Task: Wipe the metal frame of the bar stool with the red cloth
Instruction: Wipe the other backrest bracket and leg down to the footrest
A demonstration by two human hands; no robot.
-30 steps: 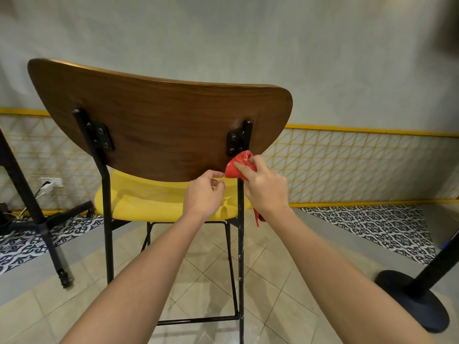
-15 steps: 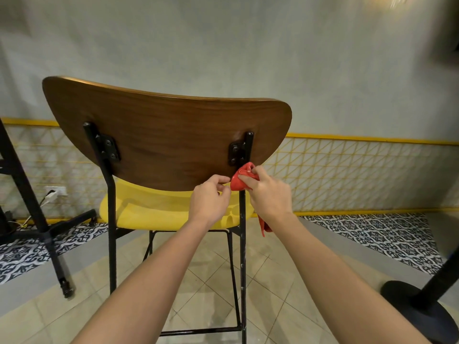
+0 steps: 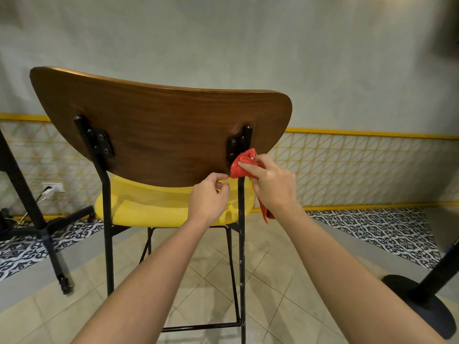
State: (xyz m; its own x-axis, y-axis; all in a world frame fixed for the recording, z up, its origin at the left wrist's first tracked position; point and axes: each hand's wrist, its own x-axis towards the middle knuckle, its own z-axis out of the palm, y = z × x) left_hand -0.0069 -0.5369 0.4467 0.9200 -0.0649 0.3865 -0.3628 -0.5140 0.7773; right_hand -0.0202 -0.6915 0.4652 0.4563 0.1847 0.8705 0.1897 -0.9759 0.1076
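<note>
No writing, label, brand, number or sign can be read anywhere in view. The bar stool (image 3: 161, 135), the red cloth (image 3: 241, 167), the wall (image 3: 248, 45) and the tiled floor (image 3: 273, 269) show no legible marks.

The red cloth (image 3: 242, 165) hides part of the right post (image 3: 241, 244); its foot is cropped.

On my feed, both forearms are bare all the way from the bottom edge of the frame up to the wrists. The left hand (image 3: 207, 199), centre frame, and the right hand (image 3: 272, 184), just right of it, are bare as well.
</note>
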